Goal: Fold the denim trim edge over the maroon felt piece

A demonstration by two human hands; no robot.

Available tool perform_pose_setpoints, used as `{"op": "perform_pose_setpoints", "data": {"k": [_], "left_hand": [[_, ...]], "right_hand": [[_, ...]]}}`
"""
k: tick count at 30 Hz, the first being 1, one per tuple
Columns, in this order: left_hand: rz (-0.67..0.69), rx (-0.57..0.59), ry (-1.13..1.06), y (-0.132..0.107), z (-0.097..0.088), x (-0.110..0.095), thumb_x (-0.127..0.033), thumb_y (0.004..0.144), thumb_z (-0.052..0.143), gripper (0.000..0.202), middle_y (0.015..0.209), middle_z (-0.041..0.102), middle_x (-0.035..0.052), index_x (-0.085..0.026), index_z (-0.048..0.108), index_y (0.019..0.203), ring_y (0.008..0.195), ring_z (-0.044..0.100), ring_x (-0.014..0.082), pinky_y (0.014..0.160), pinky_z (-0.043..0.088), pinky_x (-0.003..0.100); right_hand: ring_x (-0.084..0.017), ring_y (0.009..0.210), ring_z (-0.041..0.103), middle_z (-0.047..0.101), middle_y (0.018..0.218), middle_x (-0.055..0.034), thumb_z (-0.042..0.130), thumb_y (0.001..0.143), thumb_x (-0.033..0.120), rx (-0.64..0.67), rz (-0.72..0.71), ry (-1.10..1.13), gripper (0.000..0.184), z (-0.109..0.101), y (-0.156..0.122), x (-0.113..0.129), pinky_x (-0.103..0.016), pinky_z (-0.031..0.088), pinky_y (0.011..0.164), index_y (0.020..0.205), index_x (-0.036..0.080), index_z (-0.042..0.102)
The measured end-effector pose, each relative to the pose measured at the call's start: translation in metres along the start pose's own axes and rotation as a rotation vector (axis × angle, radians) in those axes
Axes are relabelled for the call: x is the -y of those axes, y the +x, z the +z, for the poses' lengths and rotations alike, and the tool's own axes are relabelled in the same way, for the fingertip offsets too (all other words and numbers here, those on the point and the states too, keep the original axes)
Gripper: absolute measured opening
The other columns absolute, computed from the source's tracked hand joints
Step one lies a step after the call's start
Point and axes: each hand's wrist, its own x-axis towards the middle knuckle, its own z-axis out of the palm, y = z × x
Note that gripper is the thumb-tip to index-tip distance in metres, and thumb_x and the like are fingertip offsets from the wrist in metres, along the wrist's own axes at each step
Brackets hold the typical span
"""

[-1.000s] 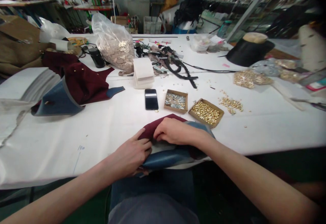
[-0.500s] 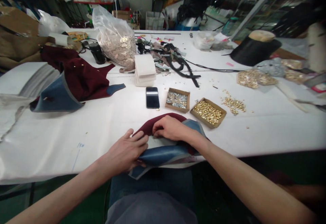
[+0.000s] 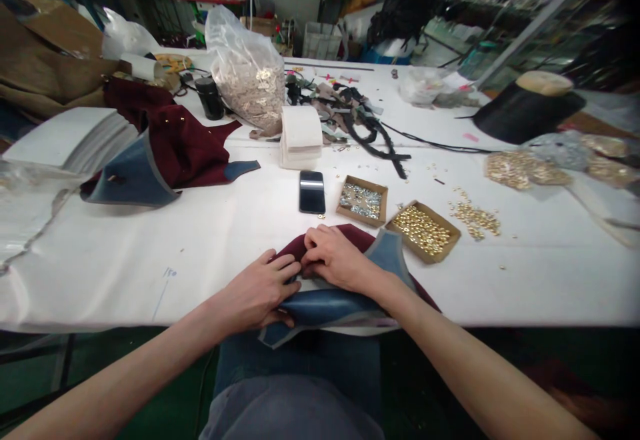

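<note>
A maroon and blue fabric piece [image 3: 330, 303] with grey edging lies folded over at the table's front edge, partly under both my hands. My left hand [image 3: 263, 290] grips its left end, fingers on top and thumb lower down by the blue side. Close beside it, my right hand [image 3: 333, 257] is closed with curled fingers at the maroon part; whatever the fingertips pinch is hidden. Just beyond my right hand stand a small cardboard tray of gold metal pieces [image 3: 444, 253] and another tray of silver pieces [image 3: 383, 210].
A phone [image 3: 313, 192] lies left of the trays, before a stack of white pads [image 3: 301, 137]. Loose gold pieces [image 3: 475, 217] are scattered at right. Further back are a plastic bag [image 3: 247, 70] and dark strips [image 3: 370, 123]. Another maroon and blue piece [image 3: 187, 150] lies left.
My right hand has come nearer to my left hand, its fingers curled against the fabric. My left hand keeps its hold. The camera view has shifted slightly, moving the table things rightward.
</note>
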Motion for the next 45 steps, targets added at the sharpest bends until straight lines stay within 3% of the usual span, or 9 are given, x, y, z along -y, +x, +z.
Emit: {"op": "perform_pose_setpoints", "data": {"k": [3,8,14,20,28,33,39,42,45], "left_hand": [[0.024,0.013,0.046,-0.001,-0.001,-0.001,-0.059,0.104,0.08,0.053,0.143,0.065,0.0138,-0.019,0.068,0.136,0.138,0.055,0.035,0.111,0.04,0.054],[0.021,-0.044,0.076,-0.002,-0.002,-0.002,-0.056,0.097,0.088,0.052,0.147,0.064,0.0164,-0.016,0.073,0.128,0.143,0.053,0.0375,0.116,0.043,0.055],[0.067,-0.115,0.001,-0.009,0.006,0.006,-0.061,0.102,0.08,0.057,0.149,0.063,0.0211,-0.013,0.076,0.13,0.152,0.05,0.0418,0.123,0.051,0.056],[0.076,-0.186,-0.067,-0.02,0.015,0.009,-0.048,0.098,0.089,0.056,0.146,0.062,0.0242,-0.009,0.073,0.134,0.148,0.055,0.041,0.121,0.06,0.054],[0.052,-0.264,-0.031,-0.025,0.016,0.012,-0.062,0.1,0.081,0.052,0.131,0.065,0.021,-0.011,0.076,0.11,0.129,0.061,0.0389,0.111,0.061,0.056],[0.042,-0.285,-0.06,-0.027,0.013,0.01,-0.056,0.098,0.085,0.047,0.13,0.064,0.0209,-0.011,0.077,0.108,0.129,0.061,0.0384,0.11,0.062,0.055],[-0.059,-0.345,-0.221,-0.032,0.024,0.006,-0.049,0.092,0.094,0.058,0.148,0.057,0.0228,-0.01,0.073,0.129,0.142,0.058,0.0398,0.122,0.058,0.053],[-0.07,-0.378,-0.277,-0.033,0.029,0.007,-0.053,0.09,0.096,0.058,0.153,0.055,0.0222,-0.012,0.077,0.125,0.146,0.057,0.0401,0.124,0.056,0.054],[-0.051,-0.407,-0.298,-0.033,0.032,0.01,-0.053,0.092,0.094,0.05,0.154,0.057,0.0215,-0.014,0.08,0.12,0.147,0.057,0.0399,0.124,0.057,0.057]], "right_hand": [[-0.021,0.105,0.054,0.06,0.105,-0.0031,0.089,0.098,0.028,0.08,0.068,0.202,0.005,0.007,0.002,-0.014,-0.036,0.039,0.091,0.094,0.03,0.089],[-0.021,0.103,0.054,0.061,0.102,-0.0029,0.087,0.1,0.028,0.083,0.129,0.185,0.005,0.014,0.001,-0.02,-0.035,0.037,0.087,0.096,0.027,0.088],[-0.021,0.101,0.052,0.061,0.103,-0.0024,0.084,0.104,0.033,0.1,0.018,0.08,0.011,0.018,0.004,-0.005,-0.037,0.031,0.084,0.095,0.027,0.086],[-0.021,0.103,0.054,0.064,0.105,-0.0028,0.077,0.109,0.035,0.122,-0.044,0.146,0.017,0.025,0.007,0.001,-0.037,0.035,0.091,0.097,0.025,0.084],[-0.019,0.094,0.059,0.066,0.097,-0.0014,0.086,0.094,0.023,0.167,0.182,0.187,0.005,0.022,0.022,0.016,-0.032,0.039,0.082,0.091,0.026,0.086],[-0.017,0.078,0.061,0.071,0.083,-0.0001,0.086,0.083,0.016,0.205,0.376,0.199,0.008,0.022,0.041,0.022,-0.032,0.038,0.073,0.081,0.019,0.079],[-0.028,0.107,0.06,0.07,0.119,-0.0075,0.102,0.069,0.028,-0.01,0.398,-0.13,0.057,0.018,0.046,0.033,-0.035,0.039,0.082,0.116,0.021,0.068],[-0.032,0.117,0.058,0.064,0.131,-0.0116,0.104,0.069,0.031,-0.023,0.347,-0.19,0.078,0.017,0.047,0.032,-0.039,0.042,0.091,0.135,0.021,0.064],[-0.032,0.119,0.057,0.062,0.132,-0.0095,0.108,0.064,0.039,0.021,0.306,-0.129,0.083,0.018,0.051,0.021,-0.04,0.044,0.096,0.135,0.024,0.067]]}}
